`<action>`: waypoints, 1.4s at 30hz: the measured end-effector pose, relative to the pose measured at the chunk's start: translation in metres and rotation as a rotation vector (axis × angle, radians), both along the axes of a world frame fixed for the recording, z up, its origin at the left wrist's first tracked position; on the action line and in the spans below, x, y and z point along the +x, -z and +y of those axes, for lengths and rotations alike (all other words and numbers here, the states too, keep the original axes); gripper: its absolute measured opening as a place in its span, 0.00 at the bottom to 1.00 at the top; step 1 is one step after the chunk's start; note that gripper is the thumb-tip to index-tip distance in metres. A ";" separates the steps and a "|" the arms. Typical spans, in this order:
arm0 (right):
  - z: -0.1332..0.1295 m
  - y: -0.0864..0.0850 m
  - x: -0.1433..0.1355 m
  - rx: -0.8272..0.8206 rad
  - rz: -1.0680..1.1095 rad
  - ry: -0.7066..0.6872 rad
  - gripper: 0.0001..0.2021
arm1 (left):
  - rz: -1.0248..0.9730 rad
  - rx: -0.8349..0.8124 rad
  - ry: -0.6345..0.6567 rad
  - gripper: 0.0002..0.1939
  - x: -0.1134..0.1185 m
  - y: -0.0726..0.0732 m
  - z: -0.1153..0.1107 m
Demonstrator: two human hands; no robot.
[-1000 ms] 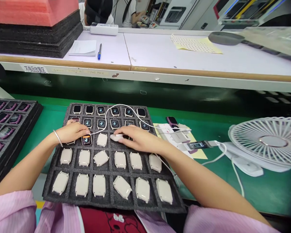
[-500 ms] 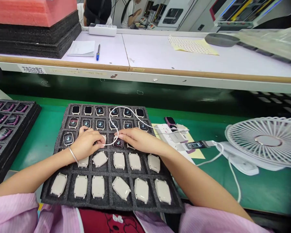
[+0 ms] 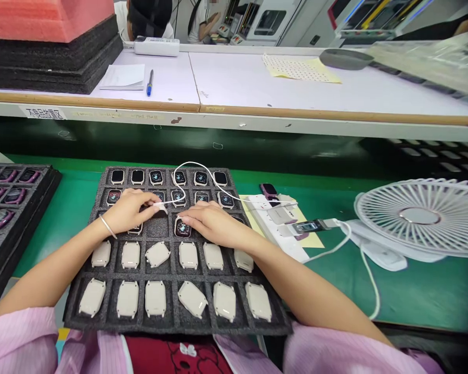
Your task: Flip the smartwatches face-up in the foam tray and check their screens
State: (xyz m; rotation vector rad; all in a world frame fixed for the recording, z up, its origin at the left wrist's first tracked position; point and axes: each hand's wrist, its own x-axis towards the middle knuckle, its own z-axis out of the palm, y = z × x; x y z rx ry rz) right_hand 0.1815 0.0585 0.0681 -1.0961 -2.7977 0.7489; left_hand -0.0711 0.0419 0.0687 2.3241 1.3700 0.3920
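And it's all at the pale watch case (image 3: 161,209), tilted up over the third row of the black foam tray (image 3: 181,324), with the left hand (image 3: 130,210) pinching it between thumb and fingers right where the white cable (image 3: 208,170) ends! How cable and case meet is hidden by those fingertips. Just beside, the right hand (image 3: 218,224) has its fingers close together, tips on the edge of a lit watch (image 3: 183,227) sitting face up in its compartment; whether it grips or merely steadies, I cannot tell. One case raised, one watch touched: that's the step, and any shift of the case calls for a firm pinch and slack in that looping cable. Look round the tray: the two near rows carry pale backs upward, the two far rows show screens, some lit, some dark. Out left, another foam tray (image 3: 42,208) holds purple-rimmed watches, and out right lie a white power strip (image 3: 273,228), a small display meter (image 3: 307,226) and the white fan (image 3: 421,215).
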 end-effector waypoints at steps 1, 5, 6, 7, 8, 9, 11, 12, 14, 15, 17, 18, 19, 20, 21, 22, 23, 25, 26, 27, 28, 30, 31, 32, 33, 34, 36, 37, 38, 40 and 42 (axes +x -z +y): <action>0.001 0.001 0.000 -0.004 0.005 0.002 0.19 | -0.050 -0.052 -0.009 0.16 -0.003 0.002 0.003; 0.008 0.001 -0.002 -0.033 -0.008 0.006 0.21 | -0.005 -0.181 0.066 0.20 -0.006 0.004 0.004; 0.010 0.001 -0.003 -0.039 -0.021 -0.001 0.20 | 0.043 -0.197 0.076 0.20 -0.004 0.003 0.002; 0.011 -0.001 -0.004 -0.044 -0.037 -0.009 0.19 | 0.087 -0.208 0.077 0.22 -0.003 0.001 0.000; 0.012 -0.003 -0.005 -0.048 -0.059 -0.016 0.18 | 0.121 -0.218 0.074 0.24 -0.001 0.000 -0.002; 0.013 -0.005 -0.007 -0.053 -0.086 -0.021 0.18 | 0.144 -0.227 0.074 0.26 0.000 -0.002 -0.003; 0.013 -0.009 -0.009 -0.062 -0.140 -0.026 0.18 | 0.164 -0.245 0.089 0.27 0.001 -0.003 -0.004; 0.014 -0.010 -0.010 -0.065 -0.159 -0.029 0.18 | 0.169 -0.247 0.095 0.27 0.001 -0.003 -0.003; 0.014 -0.012 -0.011 -0.064 -0.168 -0.040 0.17 | 0.179 -0.237 0.099 0.24 0.001 -0.002 -0.002; 0.015 -0.012 -0.011 -0.062 -0.160 -0.046 0.17 | 0.184 -0.233 0.097 0.23 0.001 -0.001 -0.001; 0.017 -0.010 -0.012 -0.072 -0.130 -0.049 0.17 | 0.189 -0.226 0.096 0.23 0.001 0.001 0.000; 0.018 -0.008 -0.013 -0.089 -0.103 -0.039 0.16 | 0.188 -0.220 0.097 0.23 0.001 0.001 0.000; 0.019 -0.008 -0.012 -0.104 -0.068 -0.013 0.15 | 0.185 -0.216 0.100 0.23 0.001 0.002 0.000; 0.019 -0.007 -0.010 -0.102 -0.028 0.031 0.13 | 0.182 -0.214 0.104 0.23 0.001 0.002 0.001; 0.018 -0.008 -0.006 -0.075 0.012 0.089 0.11 | 0.180 -0.213 0.107 0.23 0.000 0.001 0.001; 0.017 -0.010 0.000 -0.026 0.050 0.146 0.10 | 0.179 -0.216 0.109 0.23 0.000 0.001 0.002; 0.013 -0.013 0.009 0.033 0.087 0.188 0.10 | 0.182 -0.222 0.109 0.23 0.000 0.001 0.002; -0.001 -0.022 0.033 0.124 0.171 0.205 0.10 | 0.194 -0.234 0.107 0.23 0.000 0.000 0.004; -0.012 -0.027 0.047 0.139 0.216 0.189 0.10 | 0.203 -0.236 0.104 0.24 0.000 0.000 0.005; -0.024 -0.030 0.061 0.140 0.258 0.173 0.10 | 0.211 -0.237 0.103 0.24 -0.001 0.000 0.005; -0.036 -0.032 0.073 0.142 0.289 0.172 0.11 | 0.220 -0.237 0.102 0.25 -0.001 0.000 0.006; -0.061 -0.030 0.094 0.159 0.297 0.214 0.11 | 0.232 -0.237 0.109 0.25 -0.001 0.000 0.009; -0.071 -0.026 0.101 0.166 0.280 0.240 0.11 | 0.237 -0.238 0.116 0.25 -0.001 0.000 0.010; -0.080 -0.020 0.106 0.168 0.255 0.259 0.11 | 0.242 -0.242 0.123 0.25 -0.001 0.000 0.010; -0.086 -0.013 0.110 0.168 0.225 0.273 0.11 | 0.249 -0.247 0.128 0.26 0.000 -0.001 0.011; -0.091 -0.006 0.112 0.167 0.191 0.277 0.11 | 0.257 -0.254 0.129 0.26 0.000 -0.002 0.012; -0.096 0.007 0.112 0.168 0.130 0.273 0.09 | 0.276 -0.271 0.120 0.25 0.001 -0.004 0.013; -0.097 0.011 0.112 0.176 0.112 0.271 0.08 | 0.286 -0.284 0.115 0.25 0.002 -0.006 0.014; -0.096 0.014 0.111 0.186 0.105 0.269 0.07 | 0.296 -0.299 0.112 0.25 0.004 -0.008 0.014; -0.094 0.016 0.110 0.199 0.114 0.257 0.07 | 0.314 -0.327 0.108 0.24 0.006 -0.012 0.015; -0.089 0.013 0.110 0.188 0.126 0.239 0.06 | 0.331 -0.348 0.103 0.23 0.008 -0.015 0.015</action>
